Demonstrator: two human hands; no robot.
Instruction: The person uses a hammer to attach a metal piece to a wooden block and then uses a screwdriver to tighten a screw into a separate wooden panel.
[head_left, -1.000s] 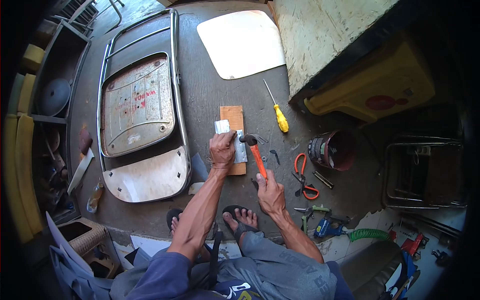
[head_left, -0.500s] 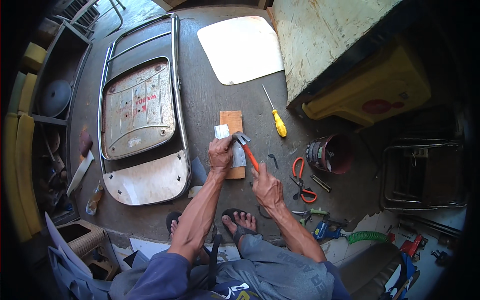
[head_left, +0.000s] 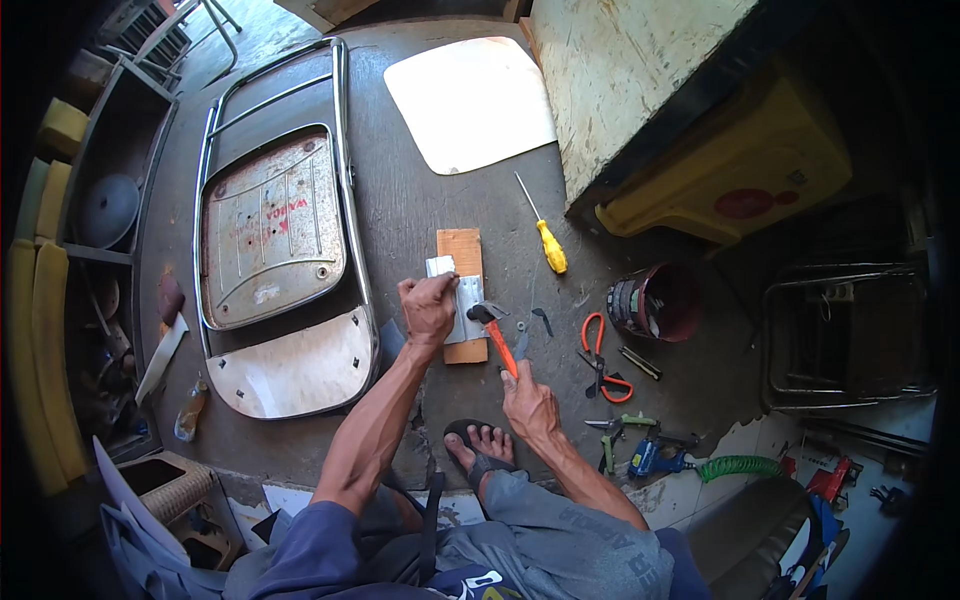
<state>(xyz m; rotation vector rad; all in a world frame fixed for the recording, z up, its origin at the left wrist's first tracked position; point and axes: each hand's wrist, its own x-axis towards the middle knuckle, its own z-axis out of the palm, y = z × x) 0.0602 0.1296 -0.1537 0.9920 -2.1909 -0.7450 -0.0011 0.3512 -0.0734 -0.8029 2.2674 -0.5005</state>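
A wooden block (head_left: 459, 240) lies on the floor before me, with a bent silver metal sheet (head_left: 468, 290) across it. My left hand (head_left: 428, 310) is closed in a pinch at the sheet's left side; what its fingertips hold, if anything, is too small to make out. My right hand (head_left: 531, 402) grips a claw hammer (head_left: 498, 341) by its orange handle. The hammer's dark head is over the lower right part of the sheet, and I cannot tell whether it touches.
A folded metal chair (head_left: 278, 230) lies at left. Beyond the block is a white panel (head_left: 475, 105). On the right are a yellow screwdriver (head_left: 550, 245), orange-handled scissors (head_left: 600, 360), a round tub (head_left: 655, 303), a blue air tool (head_left: 650, 458) and a wooden cabinet (head_left: 630, 90).
The hammer head has come down toward me, away from my left fingers. My right hand has drawn slightly nearer to my body. The left hand's pinch stays by the sheet.
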